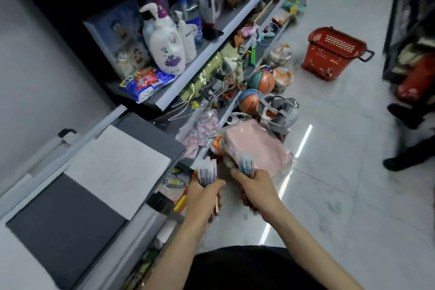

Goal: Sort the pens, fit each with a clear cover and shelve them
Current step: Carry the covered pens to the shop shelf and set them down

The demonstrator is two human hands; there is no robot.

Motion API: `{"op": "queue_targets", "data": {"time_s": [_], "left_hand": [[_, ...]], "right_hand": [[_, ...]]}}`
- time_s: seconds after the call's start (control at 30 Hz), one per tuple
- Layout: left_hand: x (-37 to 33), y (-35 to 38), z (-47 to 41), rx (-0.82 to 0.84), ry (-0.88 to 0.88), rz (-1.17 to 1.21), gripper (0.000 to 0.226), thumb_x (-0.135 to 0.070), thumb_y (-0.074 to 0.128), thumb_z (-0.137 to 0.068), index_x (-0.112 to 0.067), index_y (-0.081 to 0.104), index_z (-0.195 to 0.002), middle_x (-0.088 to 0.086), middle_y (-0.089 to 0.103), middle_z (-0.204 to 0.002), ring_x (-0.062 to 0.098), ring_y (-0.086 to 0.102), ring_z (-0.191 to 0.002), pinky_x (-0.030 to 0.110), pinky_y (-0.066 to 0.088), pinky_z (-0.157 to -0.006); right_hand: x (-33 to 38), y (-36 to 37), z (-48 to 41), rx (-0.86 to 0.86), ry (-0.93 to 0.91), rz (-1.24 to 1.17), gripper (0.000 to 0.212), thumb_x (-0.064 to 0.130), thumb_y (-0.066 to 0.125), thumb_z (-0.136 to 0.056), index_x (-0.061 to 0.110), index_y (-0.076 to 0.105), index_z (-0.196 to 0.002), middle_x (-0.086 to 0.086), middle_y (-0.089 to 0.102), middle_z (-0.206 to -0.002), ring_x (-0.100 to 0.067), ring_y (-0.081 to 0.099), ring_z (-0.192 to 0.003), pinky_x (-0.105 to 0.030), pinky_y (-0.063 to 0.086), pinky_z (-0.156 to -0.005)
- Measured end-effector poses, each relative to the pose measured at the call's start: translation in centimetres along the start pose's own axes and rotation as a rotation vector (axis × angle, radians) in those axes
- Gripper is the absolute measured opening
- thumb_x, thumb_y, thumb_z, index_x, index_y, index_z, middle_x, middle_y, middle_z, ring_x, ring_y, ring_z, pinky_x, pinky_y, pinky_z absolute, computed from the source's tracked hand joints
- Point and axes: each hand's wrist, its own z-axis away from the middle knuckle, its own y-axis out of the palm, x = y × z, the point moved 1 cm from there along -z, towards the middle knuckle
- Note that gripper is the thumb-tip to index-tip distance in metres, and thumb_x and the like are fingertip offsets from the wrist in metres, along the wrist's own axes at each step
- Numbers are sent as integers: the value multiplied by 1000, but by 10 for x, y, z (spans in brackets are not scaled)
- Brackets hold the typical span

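**Shelving** (188,74): long store run on the person's left, packed with mixed goods. The lowest tier, just beside the hands, holds loose stationery. Judged the likely home for the pens; pick a free slot there before letting go.

**Red basket** (334,52): on the floor, well apart down the aisle. Not needed for this step.

**Pink package** (259,148): wrapped in plastic, on the floor directly beyond the right hand. Keep the pens from snagging on its wrap.

**Left hand** (203,192): fingers curled round one bundle of pens (207,173), tips pointing away. A few thin sticks poke out below the fist. Tighten the grip or square the ends so none slide out.

**Right hand** (255,189): fingers curled round a second bundle (246,165), near the first but not touching it.

**Step in hand**: judged to be sorting, with one group per hand. Keep the two apart, compare colours at the tips, and move single pens across slowly. Motion blur hides whether any clear cover is fitted.
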Motion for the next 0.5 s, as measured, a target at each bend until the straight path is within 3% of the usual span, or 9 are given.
{"op": "queue_targets", "data": {"time_s": [0.2,0.3,0.5], "left_hand": [[-12,85,-7,128,46,-218,17,-19,73,-86,-12,62,-75,5,60,-56,21,54,-49,29,39,-45],[-21,114,-15,185,59,-275,16,-16,72,-86,-13,62,-74,6,59,-56,21,55,-49,33,42,-50],[-47,171,-59,297,63,-388,12,-12,69,-84,-10,62,-75,6,58,-57,19,55,-47,27,41,-43]], "right_hand": [[-41,-86,-15,-263,45,100,43,43,69,-91,18,52,-60,-5,56,-49,-24,56,-46,-32,43,-48],[-57,-112,-28,-354,97,54,43,46,68,-87,20,49,-59,-4,55,-52,-26,53,-50,-36,43,-52],[-62,-155,-69,-442,191,11,40,48,66,-83,19,46,-64,-4,51,-55,-22,49,-51,-36,44,-56]]}}
